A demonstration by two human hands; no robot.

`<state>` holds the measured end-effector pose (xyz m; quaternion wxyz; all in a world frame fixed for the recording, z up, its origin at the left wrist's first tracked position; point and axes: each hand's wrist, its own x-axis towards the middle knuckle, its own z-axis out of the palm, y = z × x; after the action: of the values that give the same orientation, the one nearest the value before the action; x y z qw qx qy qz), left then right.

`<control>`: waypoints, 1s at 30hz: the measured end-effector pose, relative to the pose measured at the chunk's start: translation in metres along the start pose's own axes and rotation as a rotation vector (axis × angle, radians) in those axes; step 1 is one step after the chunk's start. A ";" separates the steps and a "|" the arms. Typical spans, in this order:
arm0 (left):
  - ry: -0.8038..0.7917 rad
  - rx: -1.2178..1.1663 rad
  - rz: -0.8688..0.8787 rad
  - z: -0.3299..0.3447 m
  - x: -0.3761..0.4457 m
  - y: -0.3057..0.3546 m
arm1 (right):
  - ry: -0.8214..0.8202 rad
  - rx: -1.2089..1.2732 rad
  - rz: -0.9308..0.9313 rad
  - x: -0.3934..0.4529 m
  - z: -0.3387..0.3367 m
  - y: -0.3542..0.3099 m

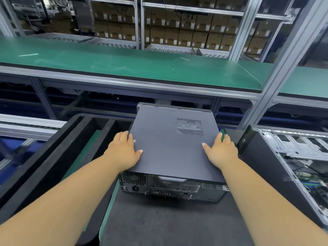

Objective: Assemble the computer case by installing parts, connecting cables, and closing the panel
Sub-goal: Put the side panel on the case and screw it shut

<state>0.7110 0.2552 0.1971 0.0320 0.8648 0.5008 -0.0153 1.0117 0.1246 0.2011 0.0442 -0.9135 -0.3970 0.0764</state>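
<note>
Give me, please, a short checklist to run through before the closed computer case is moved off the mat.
1. Side panel covers the computer case: ok.
2. Panel latched or screwed: cannot tell.
3. Left hand grips the left edge: ok.
4. Right hand grips the right edge: ok.
5. Green conveyor belt ahead free to receive it: ok.
6. Open case at right stands apart: ok.

Open case (291, 157) cut off at right edge; carton labels (188, 41) unreadable.
</note>
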 end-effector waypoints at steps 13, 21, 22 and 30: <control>-0.159 0.090 0.429 0.011 0.001 0.018 | -0.337 -0.207 -0.575 -0.046 -0.003 -0.016; -0.129 0.107 0.435 0.013 0.008 0.018 | -0.323 -0.189 -0.605 -0.036 -0.003 -0.011; -0.128 0.104 0.433 0.013 0.009 0.018 | -0.340 -0.177 -0.606 -0.034 -0.003 -0.010; -0.152 0.120 0.411 0.007 0.014 0.022 | -0.363 -0.138 -0.593 -0.025 -0.003 -0.010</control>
<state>0.7370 0.2564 0.1899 0.0206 0.9453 0.3087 -0.1033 0.9883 0.1135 0.2082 -0.0686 -0.7308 -0.6508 0.1943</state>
